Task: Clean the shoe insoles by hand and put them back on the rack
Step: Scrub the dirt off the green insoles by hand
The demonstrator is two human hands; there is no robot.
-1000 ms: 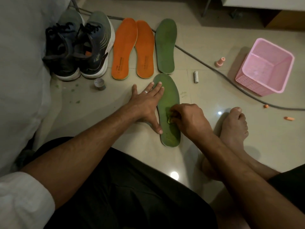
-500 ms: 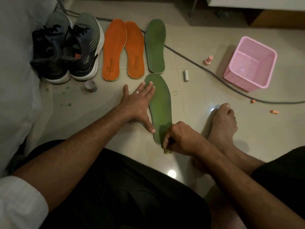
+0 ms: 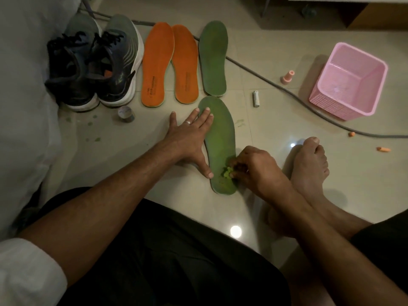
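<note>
the near green insole (image 3: 218, 138) lies flat on the floor (image 3: 276, 173) at the centre of the frame, heel end toward the person. the left hand (image 3: 187, 140) is spread wide and flat, its fingers (image 3: 204, 119) resting on the toe end and the thumb alongside the inner edge near the heel. this hold appears intended to pin the insole so it does not slide during rubbing.

the right hand (image 3: 254, 167) is curled narrow at the heel end, pinching a small light green wad (image 3: 226, 172) against the surface. whether the wad is a scrap of cloth, sponge or rubbed-off material cannot be determined. judged step: scrubbing the heel area of this insole.

a second green insole (image 3: 213, 58) lies just above the first, toward the top centre. two orange insoles (image 3: 170, 65) lie side by side to its left. a pair of dark sneakers (image 3: 95, 65) stands at the upper left. the row layout probably keeps finished and pending items sorted, though which is which cannot be told.

a pink basket (image 3: 344, 107) sits at the upper right, well apart from the work area, with a grey cable (image 3: 265, 77) running across the floor between it and the insoles. no rack is visible, so the return step is judged still outstanding.
</note>
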